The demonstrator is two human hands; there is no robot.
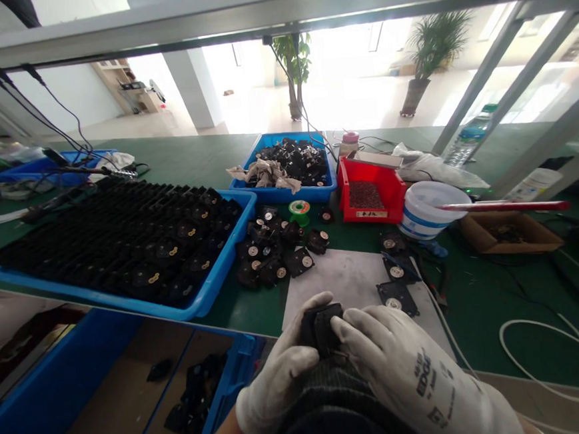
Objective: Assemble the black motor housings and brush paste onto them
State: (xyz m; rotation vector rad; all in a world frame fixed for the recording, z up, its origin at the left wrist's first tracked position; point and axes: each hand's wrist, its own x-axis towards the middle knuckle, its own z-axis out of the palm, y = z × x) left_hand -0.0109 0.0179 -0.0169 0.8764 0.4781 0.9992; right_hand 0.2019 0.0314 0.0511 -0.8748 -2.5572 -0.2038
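Both my hands wear white work gloves and come together over the table's front edge. Between them is a small black plastic housing (322,328). My left hand (286,364) closes around its left side, while the fingers of my right hand (384,343) press on its right face. Just beyond lies a white sheet (344,273). On the sheet's right side rest a few black square parts (397,295) with round silvery centres. A loose cluster of similar black parts (273,268) sits to the left of the sheet.
A large blue tray (206,310) holds rows of black parts. Behind stand a second blue tray (333,173), a solder spool (299,213), a red bin (398,202) of small pieces, a white tub (422,210) and a cardboard box (512,243). Blue crates (43,397) sit below left.
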